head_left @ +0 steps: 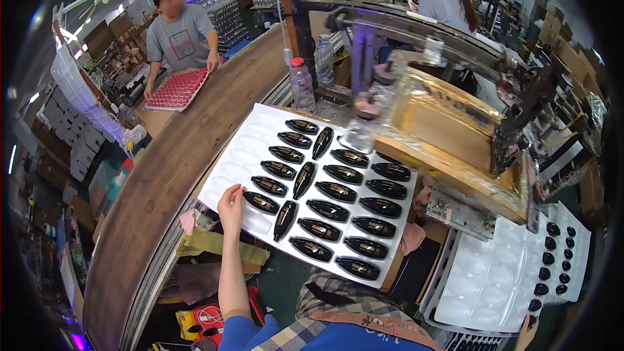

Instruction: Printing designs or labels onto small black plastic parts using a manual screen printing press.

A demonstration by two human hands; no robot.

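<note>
My left hand (pixel 232 198) touches the left part of a white tray (pixel 263 117) with loosely bent fingers and nothing visible in them. The tray holds several glossy black oval pieces (pixel 330 190) with gold print, plus vacant moulded slots on the left. At the lower right, my right hand (pixel 528 325) is partly hidden, its fingers closed on a small black piece (pixel 534 321) at the edge of a second white tray (pixel 474 266), which bears rows of smaller black pieces along its right side.
A printing rig with a wooden frame (pixel 448 133) overhangs the right. Jars (pixel 303 84) stand behind the first tray. A curved wooden belt (pixel 149 175) runs along the left; across it a co-worker (pixel 180 39) holds a red tray (pixel 177 89). Another person (pixel 442 6) is behind the rig.
</note>
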